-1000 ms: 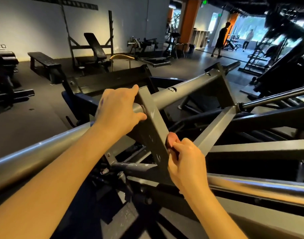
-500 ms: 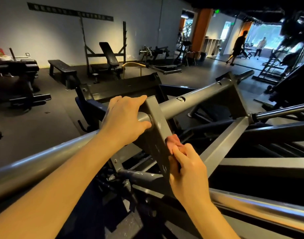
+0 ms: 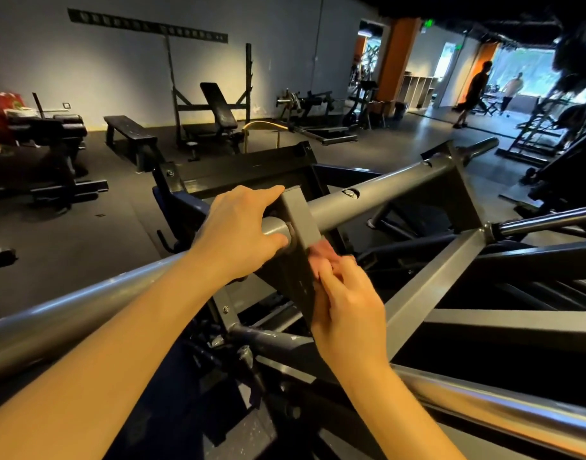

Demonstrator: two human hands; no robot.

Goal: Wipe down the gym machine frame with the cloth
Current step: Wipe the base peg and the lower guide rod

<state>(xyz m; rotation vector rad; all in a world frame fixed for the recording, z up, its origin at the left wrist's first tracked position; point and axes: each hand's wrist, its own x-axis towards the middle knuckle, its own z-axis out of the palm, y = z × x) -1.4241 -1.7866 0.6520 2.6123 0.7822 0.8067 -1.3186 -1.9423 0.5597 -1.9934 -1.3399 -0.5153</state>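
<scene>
This is a big gym room with a dark floor [image 3: 86,247] and a pale wall [image 3: 102,71] far back. Close to the camera, the grey gym machine frame [image 3: 434,280] fills most of the view, with beams that cross each other. A long round bar [image 3: 384,190] belongs to the frame. It runs from the low left side up toward the right. Far back by the wall stands a black bench [image 3: 218,111] with a tilted back, inside a tall rack. Two people [image 3: 474,91] stand far away by the bright doorway; they are too small to see well.

A flat plate [image 3: 301,220] sits around the round bar, near the middle of the view. The left hand [image 3: 238,234] is on the bar, just left of the plate. Its grip is wrapped round the bar, and one finger reaches up to the top edge of the plate. The right hand [image 3: 348,313] is at the right side of the plate, lower down. Its grip pinches a small pink cloth [image 3: 321,252]. The cloth is bunched up at the fingertips and touches the right face of the plate, just under the bar. It looks blurry.
</scene>
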